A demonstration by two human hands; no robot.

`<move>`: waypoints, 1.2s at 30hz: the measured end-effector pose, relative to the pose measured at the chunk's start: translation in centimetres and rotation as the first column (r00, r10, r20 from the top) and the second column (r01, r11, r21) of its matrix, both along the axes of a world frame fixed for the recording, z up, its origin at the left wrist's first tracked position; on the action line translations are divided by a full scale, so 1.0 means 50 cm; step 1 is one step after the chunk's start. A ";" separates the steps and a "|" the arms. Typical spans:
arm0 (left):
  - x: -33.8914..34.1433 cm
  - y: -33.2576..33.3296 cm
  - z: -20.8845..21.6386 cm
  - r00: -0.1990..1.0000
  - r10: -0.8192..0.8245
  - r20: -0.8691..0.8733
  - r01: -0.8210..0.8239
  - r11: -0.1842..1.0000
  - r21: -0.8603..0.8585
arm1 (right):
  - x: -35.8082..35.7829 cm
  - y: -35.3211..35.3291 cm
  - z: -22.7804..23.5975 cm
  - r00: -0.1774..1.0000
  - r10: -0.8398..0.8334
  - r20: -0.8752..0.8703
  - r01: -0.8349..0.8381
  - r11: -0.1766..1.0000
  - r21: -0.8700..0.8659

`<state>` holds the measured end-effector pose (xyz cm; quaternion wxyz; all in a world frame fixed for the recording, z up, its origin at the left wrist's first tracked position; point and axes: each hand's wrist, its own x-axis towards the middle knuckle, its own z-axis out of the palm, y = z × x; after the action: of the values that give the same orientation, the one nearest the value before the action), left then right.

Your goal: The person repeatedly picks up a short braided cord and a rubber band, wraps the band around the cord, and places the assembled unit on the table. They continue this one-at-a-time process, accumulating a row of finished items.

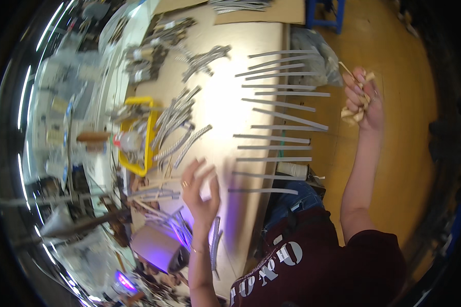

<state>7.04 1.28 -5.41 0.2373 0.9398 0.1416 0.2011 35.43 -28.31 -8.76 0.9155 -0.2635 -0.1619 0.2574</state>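
Note:
My left hand (201,197) is over the table, fingers curved and apart, with nothing seen between them. Close to it lie braided grey cords (192,146) and thin beige strips (161,182). Off the table's right edge, my right hand (368,105) is closed around a bunch of crumpled beige strips (354,115), and one thin end sticks out past the fingers. Between the two hands, several flat grey strips (274,148) are laid out side by side in a column, many with their right ends jutting over the table edge.
A yellow basket (149,138) with a bottle (132,141) stands on the left of the table (225,102). Bundles of cords (148,59) lie behind it. A purple-lit cylinder (156,248) is near my left forearm. A plastic bag (312,56) and a blue stool (325,20) are beyond the edge.

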 end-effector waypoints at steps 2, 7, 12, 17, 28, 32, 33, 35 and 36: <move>0.127 0.060 -0.020 0.999 -0.043 -0.012 0.043 0.998 -0.039 | 0.050 -0.047 -0.119 0.969 -0.100 -0.228 0.099 0.995 -0.013; 0.398 0.120 -0.089 0.983 -0.185 0.000 0.184 0.979 -0.082 | 0.040 -0.018 -0.485 0.644 -0.304 -0.702 0.101 0.943 -0.316; 0.474 0.093 -0.132 0.990 -0.135 -0.034 0.126 0.972 -0.197 | -0.013 0.137 -0.672 0.503 -0.055 -0.863 -0.318 0.916 -0.244; 0.478 0.091 -0.136 0.981 -0.104 -0.161 0.114 0.992 0.053 | 0.039 0.270 -0.705 0.794 0.017 -0.608 -0.456 0.679 -0.576; 0.474 0.092 -0.145 0.988 -0.033 -0.152 0.032 0.999 -0.013 | 0.242 -0.007 -0.748 0.780 -0.102 -0.617 -0.493 0.508 -0.707; 0.471 0.093 -0.149 0.995 -0.039 -0.093 0.037 0.999 -0.032 | 0.281 -0.099 -0.727 0.778 -0.205 -0.594 -0.468 0.441 -0.766; 0.472 0.093 -0.150 0.997 -0.041 -0.072 0.038 0.998 -0.042 | 0.281 -0.116 -0.724 0.774 -0.230 -0.590 -0.464 0.427 -0.776; 0.472 0.091 -0.155 0.998 -0.048 -0.040 0.046 0.998 -0.048 | 0.270 -0.144 -0.720 0.770 -0.273 -0.577 -0.449 0.411 -0.793; 0.472 0.091 -0.158 0.998 -0.045 -0.033 0.043 0.998 -0.041 | 0.261 -0.156 -0.716 0.765 -0.295 -0.573 -0.442 0.408 -0.799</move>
<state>30.65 5.85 -13.30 0.2580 0.9411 0.1289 0.1768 48.49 -36.12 -44.58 0.6022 -0.6031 0.3137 0.4185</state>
